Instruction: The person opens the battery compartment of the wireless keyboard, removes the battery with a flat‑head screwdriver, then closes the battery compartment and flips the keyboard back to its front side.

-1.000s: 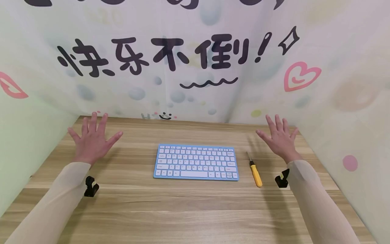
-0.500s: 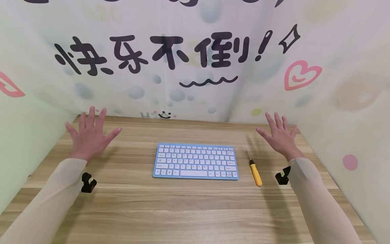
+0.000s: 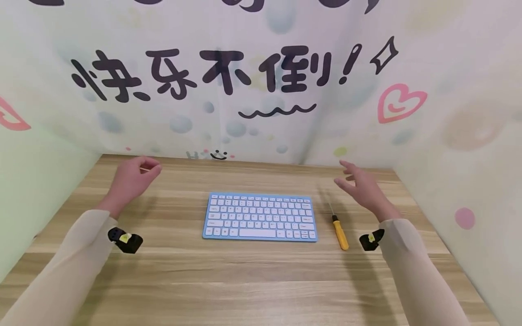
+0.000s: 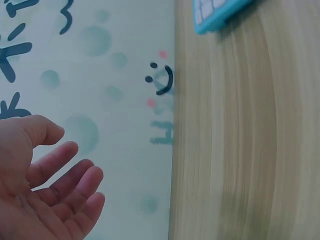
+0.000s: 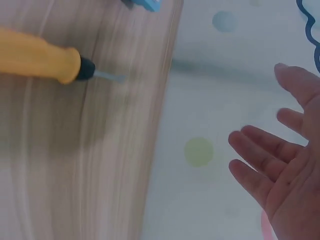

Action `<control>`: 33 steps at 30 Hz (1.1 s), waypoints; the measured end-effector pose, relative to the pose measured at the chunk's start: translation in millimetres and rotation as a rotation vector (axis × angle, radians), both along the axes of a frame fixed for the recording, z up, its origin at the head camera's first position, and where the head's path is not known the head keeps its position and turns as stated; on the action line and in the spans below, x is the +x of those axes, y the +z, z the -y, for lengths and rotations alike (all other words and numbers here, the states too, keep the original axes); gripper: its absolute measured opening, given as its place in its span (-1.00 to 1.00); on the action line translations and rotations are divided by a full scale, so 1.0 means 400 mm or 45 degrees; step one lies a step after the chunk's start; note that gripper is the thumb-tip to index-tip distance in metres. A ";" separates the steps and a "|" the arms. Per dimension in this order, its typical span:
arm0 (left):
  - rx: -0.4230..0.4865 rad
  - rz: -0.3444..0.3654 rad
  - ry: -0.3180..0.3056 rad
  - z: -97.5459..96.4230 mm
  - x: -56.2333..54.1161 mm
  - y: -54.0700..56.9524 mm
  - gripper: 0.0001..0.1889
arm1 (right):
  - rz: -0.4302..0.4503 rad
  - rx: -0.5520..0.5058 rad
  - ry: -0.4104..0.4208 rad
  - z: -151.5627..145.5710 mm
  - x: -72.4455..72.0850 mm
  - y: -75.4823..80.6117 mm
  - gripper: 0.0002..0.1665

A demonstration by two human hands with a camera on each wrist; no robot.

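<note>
Behind the keyboard (image 3: pixel 261 217), across the far side: a pale printed backdrop (image 3: pixel 338 27), bearing black characters (image 3: pixel 223 65), a wavy line (image 3: pixel 277 111), a pink heart (image 3: pixel 401 103) off to the keyboard's right and a small smiling face (image 3: pixel 218 156) low down. Under the keyboard and reaching out all round it: a wood-grain table (image 3: pixel 253 285), streaked from left to right. Left of the keyboard and toward the near side, a light left sleeve (image 3: pixel 61 267); to its right, likewise near, a matching right sleeve (image 3: pixel 420 271).

At the landmark itself: light blue body, white keys, lying flat on the wood, well apart from both hands. Left of the keyboard and a little farther back, the left hand (image 3: pixel 132 179), fingers loosely curled, with thumb and fingertips apart in the left wrist view. Right of the keyboard, also a little farther back, the right hand (image 3: pixel 364 188), fingers slightly bent, two of them close together, thumb spread away. Cannot tell how high above the wood to place either one.

Just right of the keyboard, not touching it: a screwdriver (image 3: pixel 339 232) lying flat, yellow handle toward the near side, black collar, thin metal shaft pointing away and leaning slightly toward the keyboard. Left of the keyboard, a black left wrist device (image 3: pixel 126 241); right of it, past the handle, a black right wrist device (image 3: pixel 371 240), both yellow-marked.
</note>
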State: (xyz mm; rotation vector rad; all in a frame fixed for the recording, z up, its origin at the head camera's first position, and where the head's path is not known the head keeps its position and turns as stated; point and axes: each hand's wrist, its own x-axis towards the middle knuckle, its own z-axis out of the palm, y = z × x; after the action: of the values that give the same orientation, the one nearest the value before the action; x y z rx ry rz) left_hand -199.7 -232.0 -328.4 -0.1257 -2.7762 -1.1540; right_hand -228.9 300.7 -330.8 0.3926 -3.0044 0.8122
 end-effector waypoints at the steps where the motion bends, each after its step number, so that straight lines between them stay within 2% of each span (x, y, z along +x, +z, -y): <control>1: 0.010 0.026 -0.007 -0.004 0.000 -0.001 -0.55 | 0.000 -0.015 0.005 0.005 0.004 -0.006 -0.27; 7: 0.068 0.115 -0.066 -0.032 -0.002 -0.028 -0.55 | -0.009 -0.115 0.013 0.030 0.025 -0.044 -0.49; 13: 0.193 0.172 -0.098 -0.068 -0.003 -0.072 -0.59 | 0.049 -0.158 -0.015 0.040 0.050 -0.084 -0.50; 18: 0.274 0.271 -0.088 -0.100 0.006 -0.107 -0.60 | 0.083 -0.191 -0.011 0.048 0.064 -0.113 -0.50; 25: 0.371 0.396 -0.074 -0.136 0.023 -0.146 -0.58 | 0.109 -0.162 0.002 0.068 0.078 -0.152 -0.58; 33: 0.394 0.465 -0.077 -0.174 0.036 -0.182 -0.62 | 0.107 -0.124 0.028 0.085 0.091 -0.185 -0.59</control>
State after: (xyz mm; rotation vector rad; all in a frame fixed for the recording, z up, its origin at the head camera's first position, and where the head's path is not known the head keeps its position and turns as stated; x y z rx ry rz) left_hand -185.5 -162.4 -401.3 0.0379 -2.8561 -1.7627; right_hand -192.5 266.7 -404.8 0.4001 -3.0261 0.9972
